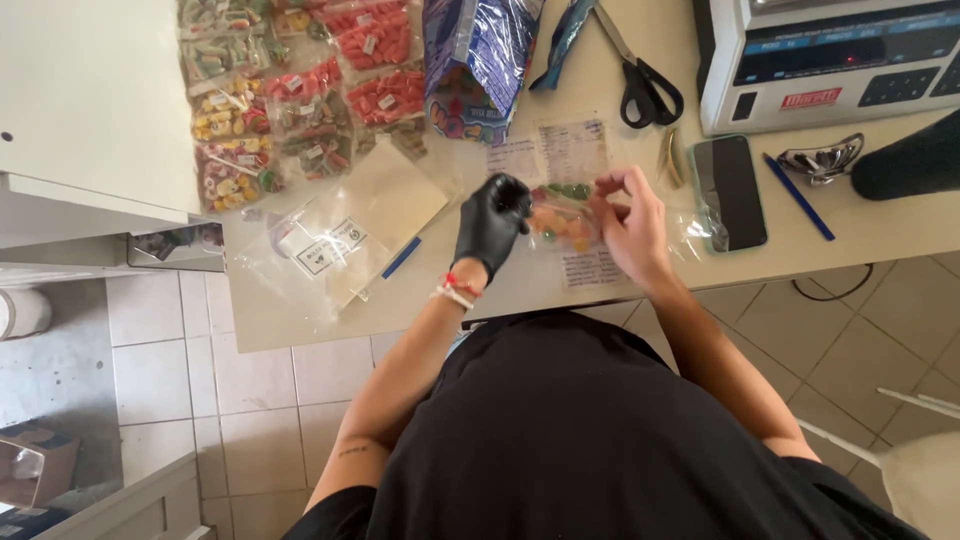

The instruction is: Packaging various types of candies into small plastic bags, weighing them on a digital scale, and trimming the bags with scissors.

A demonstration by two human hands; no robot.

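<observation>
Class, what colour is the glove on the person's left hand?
Black. The glove on the left hand shows clearly in the head view; the right hand is bare.

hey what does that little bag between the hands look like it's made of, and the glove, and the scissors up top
The small bag looks like thin clear plastic film: glossy, crinkled, with coloured candies showing through. The glove on the left hand seems to be black nitrile or latex, snug with a dull sheen; which one is unclear. The scissors appear to have grey metal blades and black, likely plastic, handles.
</observation>
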